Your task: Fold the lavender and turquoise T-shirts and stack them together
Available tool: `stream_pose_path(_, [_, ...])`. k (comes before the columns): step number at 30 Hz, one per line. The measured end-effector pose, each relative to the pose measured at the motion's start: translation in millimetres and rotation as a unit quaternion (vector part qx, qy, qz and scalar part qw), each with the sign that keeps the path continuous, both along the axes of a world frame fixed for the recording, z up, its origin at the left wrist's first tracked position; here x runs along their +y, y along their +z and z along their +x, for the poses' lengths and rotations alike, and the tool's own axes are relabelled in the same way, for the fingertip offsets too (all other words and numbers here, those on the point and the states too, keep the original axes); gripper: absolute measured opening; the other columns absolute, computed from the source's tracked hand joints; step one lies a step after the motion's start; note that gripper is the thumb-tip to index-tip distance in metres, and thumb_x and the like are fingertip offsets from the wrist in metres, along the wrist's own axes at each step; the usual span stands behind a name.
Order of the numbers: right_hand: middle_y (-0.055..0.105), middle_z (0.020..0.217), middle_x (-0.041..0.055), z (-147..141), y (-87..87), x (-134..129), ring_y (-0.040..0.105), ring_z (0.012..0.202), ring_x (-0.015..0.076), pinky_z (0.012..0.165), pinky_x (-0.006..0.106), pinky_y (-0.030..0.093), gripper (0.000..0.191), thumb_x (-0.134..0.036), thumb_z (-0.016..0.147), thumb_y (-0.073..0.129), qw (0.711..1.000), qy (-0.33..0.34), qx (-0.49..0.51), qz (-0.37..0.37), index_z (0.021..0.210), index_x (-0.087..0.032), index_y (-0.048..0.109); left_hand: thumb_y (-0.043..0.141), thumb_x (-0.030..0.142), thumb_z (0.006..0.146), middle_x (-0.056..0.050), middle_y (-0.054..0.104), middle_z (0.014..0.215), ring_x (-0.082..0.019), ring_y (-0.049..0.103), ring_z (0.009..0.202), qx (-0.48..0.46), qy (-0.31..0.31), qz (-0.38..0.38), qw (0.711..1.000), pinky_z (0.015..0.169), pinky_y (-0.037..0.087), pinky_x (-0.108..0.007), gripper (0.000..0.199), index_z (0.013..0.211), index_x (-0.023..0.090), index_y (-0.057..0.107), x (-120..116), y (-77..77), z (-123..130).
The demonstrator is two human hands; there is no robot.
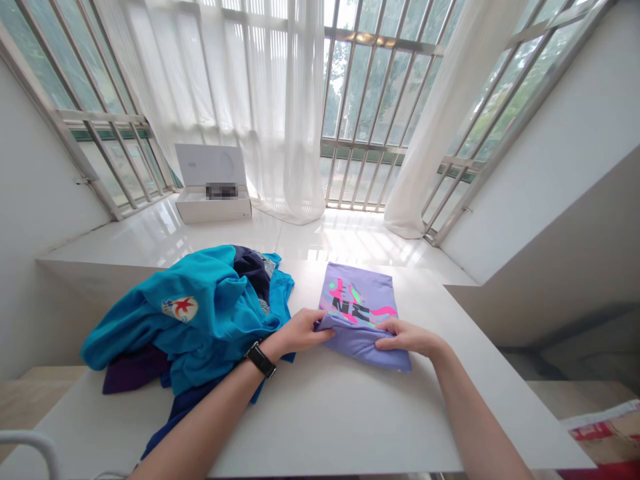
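Near the far edge of the white tabletop (350, 420), facing barred windows (370, 93) and curtains (245, 100), my left hand (303, 331) and right hand (413, 338) pinch a purple garment (356, 339).

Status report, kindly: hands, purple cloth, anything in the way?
Left hand and right hand pinching a fold of purple cloth. Cloth on table, near part folded over. Blue clothes heap at left, apart from cloth.

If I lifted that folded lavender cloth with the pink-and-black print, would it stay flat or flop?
The folded lavender cloth would probably flop, since it creases softly between the left hand and right hand. Lying fairly flat, it is likely light. Its layers might slide open, as no fastening shows.
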State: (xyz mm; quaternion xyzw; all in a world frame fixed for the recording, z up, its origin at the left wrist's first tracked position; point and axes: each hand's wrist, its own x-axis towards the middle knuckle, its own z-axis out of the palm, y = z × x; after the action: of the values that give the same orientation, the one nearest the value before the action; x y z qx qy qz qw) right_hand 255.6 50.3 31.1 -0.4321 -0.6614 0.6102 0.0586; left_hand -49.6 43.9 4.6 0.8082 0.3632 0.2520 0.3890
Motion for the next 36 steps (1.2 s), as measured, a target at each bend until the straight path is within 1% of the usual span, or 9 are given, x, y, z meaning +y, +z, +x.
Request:
stream_pose_path(6, [0.062,0.075,-0.0019,14.3,-0.3,-1.6,0.055,0.068,0.0137,0.063,0.024,0.042,0.040,-0.056,0.076,0.078,1.000,-0.005,0.014,0.015,0.085,-0.017,0.071,0.053,0.035,0.092,-0.003,0.073,0.093,-0.020,0.063,0.081,0.011,0.057,-0.002,0.998,0.072,0.048,-0.027,0.027,0.102,0.019,0.072,3.9,-7.5,4.0])
stream_pose_path(12, [0.065,0.085,0.0038,20.6,5.5,-3.3,0.059,0.076,0.0183,0.066,0.027,0.048,0.048,-0.064,0.081,0.069,0.994,-0.066,0.001,0.088,0.091,-0.017,0.071,0.053,0.035,0.094,-0.002,0.070,0.083,-0.020,0.063,0.075,0.045,0.111,0.021,0.993,0.070,0.046,-0.027,0.022,0.099,0.020,0.069,4.1,-7.5,5.7])
stream_pose_path(17, [0.061,0.075,0.0005,14.9,-1.2,-5.3,0.053,0.059,0.0137,0.048,0.025,0.042,0.054,-0.069,0.082,0.064,0.985,-0.127,-0.034,0.108,0.099,-0.018,0.069,0.055,0.035,0.095,0.000,0.064,0.072,-0.017,0.058,0.067,0.065,0.141,0.049,0.987,0.061,0.038,-0.025,0.019,0.085,0.020,0.061,3.0,-9.9,7.2])
stream_pose_path(19, [0.061,0.075,-0.0002,12.5,-3.8,-6.0,0.052,0.056,0.0133,0.046,0.025,0.041,0.056,-0.070,0.081,0.064,0.982,-0.144,-0.046,0.110,0.101,-0.018,0.068,0.056,0.036,0.095,0.001,0.061,0.068,-0.016,0.056,0.063,0.080,0.155,0.062,0.983,0.058,0.034,-0.025,0.021,0.081,0.020,0.058,2.7,-11.4,7.5])
stream_pose_path(23, [0.064,0.076,0.0006,10.8,-5.6,-7.4,0.056,0.063,0.0155,0.053,0.026,0.043,0.052,-0.069,0.080,0.066,0.974,-0.166,-0.070,0.139,0.090,-0.018,0.068,0.059,0.039,0.094,0.000,0.063,0.070,-0.017,0.058,0.063,0.132,0.180,0.072,0.972,0.057,0.033,-0.025,0.023,0.081,0.020,0.059,1.2,-11.1,7.9])
stream_pose_path(25, [0.061,0.067,-0.0005,11.8,-6.2,-8.0,0.054,0.060,0.0155,0.052,0.026,0.041,0.052,-0.070,0.080,0.064,0.971,-0.174,-0.092,0.139,0.079,-0.018,0.065,0.060,0.043,0.094,-0.001,0.065,0.071,-0.018,0.060,0.064,0.175,0.194,0.074,0.962,0.056,0.031,-0.026,0.027,0.080,0.020,0.060,-0.2,-9.3,8.0])
stream_pose_path(29, [0.048,0.049,-0.0035,15.0,-7.1,-8.1,0.048,0.049,0.0142,0.048,0.027,0.032,0.058,-0.075,0.081,0.058,0.971,-0.167,-0.126,0.116,0.062,-0.021,0.049,0.057,0.049,0.095,-0.004,0.067,0.071,-0.021,0.064,0.068,0.239,0.212,0.086,0.944,0.054,0.027,-0.028,0.035,0.075,0.021,0.061,-2.9,-5.0,8.7])
stream_pose_path(33, [0.041,0.048,-0.0044,16.8,-7.8,-7.8,0.042,0.048,0.0125,0.048,0.027,0.029,0.062,-0.078,0.082,0.052,0.971,-0.168,-0.135,0.104,0.058,-0.022,0.042,0.055,0.050,0.095,-0.004,0.068,0.071,-0.023,0.067,0.071,0.267,0.226,0.086,0.933,0.054,0.027,-0.028,0.037,0.073,0.021,0.061,-3.7,-2.6,9.7])
stream_pose_path(36, [0.043,0.053,-0.0043,18.2,-9.3,-7.6,0.042,0.051,0.0126,0.049,0.027,0.030,0.057,-0.073,0.080,0.059,0.956,-0.189,-0.167,0.147,0.060,-0.022,0.044,0.055,0.052,0.095,-0.005,0.069,0.073,-0.024,0.068,0.073,0.277,0.233,0.090,0.928,0.056,0.030,-0.028,0.036,0.077,0.021,0.062,-4.2,-2.0,10.3])
